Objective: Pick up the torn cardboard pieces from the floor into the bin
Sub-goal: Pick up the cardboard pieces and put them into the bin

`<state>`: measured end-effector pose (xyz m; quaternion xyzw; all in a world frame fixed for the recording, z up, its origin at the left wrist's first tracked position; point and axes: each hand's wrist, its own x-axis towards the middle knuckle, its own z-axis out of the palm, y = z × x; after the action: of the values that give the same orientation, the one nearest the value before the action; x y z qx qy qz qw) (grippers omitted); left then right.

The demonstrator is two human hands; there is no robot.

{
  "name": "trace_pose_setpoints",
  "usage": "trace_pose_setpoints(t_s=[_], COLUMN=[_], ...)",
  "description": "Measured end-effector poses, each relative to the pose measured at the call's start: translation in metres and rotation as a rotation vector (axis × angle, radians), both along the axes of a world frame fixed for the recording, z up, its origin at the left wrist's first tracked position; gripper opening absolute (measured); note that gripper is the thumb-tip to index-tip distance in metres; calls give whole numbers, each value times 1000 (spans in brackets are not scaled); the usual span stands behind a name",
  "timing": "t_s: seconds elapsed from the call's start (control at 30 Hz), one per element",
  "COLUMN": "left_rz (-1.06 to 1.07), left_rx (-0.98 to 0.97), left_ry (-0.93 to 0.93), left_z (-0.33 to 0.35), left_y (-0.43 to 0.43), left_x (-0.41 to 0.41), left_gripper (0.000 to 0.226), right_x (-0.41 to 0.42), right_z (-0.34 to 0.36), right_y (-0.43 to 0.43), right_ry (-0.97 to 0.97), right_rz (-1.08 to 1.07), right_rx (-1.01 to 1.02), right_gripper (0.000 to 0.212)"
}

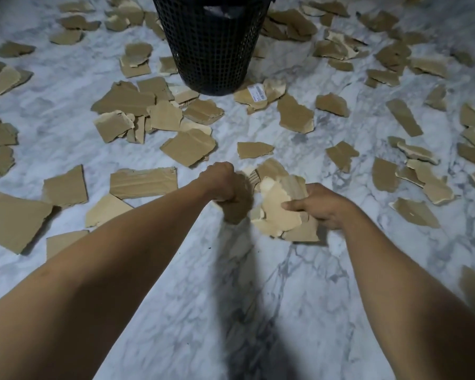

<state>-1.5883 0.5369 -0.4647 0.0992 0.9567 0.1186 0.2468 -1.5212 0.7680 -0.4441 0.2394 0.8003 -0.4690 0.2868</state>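
Note:
Torn brown cardboard pieces lie scattered across the white marble floor (pixel 258 283). My right hand (pixel 321 205) holds a stack of pale cardboard pieces (pixel 280 212) above the floor, thumb pressed on top. My left hand (pixel 222 185) is curled around a blurred brown cardboard piece (pixel 237 208) just left of that stack. The black mesh bin (pixel 211 48) stands upright at the top centre, well beyond both hands, with something pale visible inside.
Larger cardboard pieces lie left of my arm, such as a rectangular cardboard strip (pixel 143 182) and a big cardboard slab (pixel 11 218). Several small scraps crowd the right side (pixel 422 176) and ring the bin's base. Bare marble stretches between my forearms.

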Motion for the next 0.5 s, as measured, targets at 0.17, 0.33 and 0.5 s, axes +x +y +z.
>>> trace_pose_setpoints(t_s=[0.17,0.33,0.5], left_rz=[163,32,-5], left_rx=[89,97,73], left_ry=[18,-129,-246], left_z=[-3,-1,39], left_y=[-17,-57,-127], left_x=[19,40,71], left_gripper=[66,32,30], right_x=[-35,-43,-28], right_z=[13,-15,-20], right_y=[-13,-71,-128], right_ry=[79,73,77], right_rz=[-220,-10,138], right_rx=[-85,413,506], right_gripper=[45,74,88])
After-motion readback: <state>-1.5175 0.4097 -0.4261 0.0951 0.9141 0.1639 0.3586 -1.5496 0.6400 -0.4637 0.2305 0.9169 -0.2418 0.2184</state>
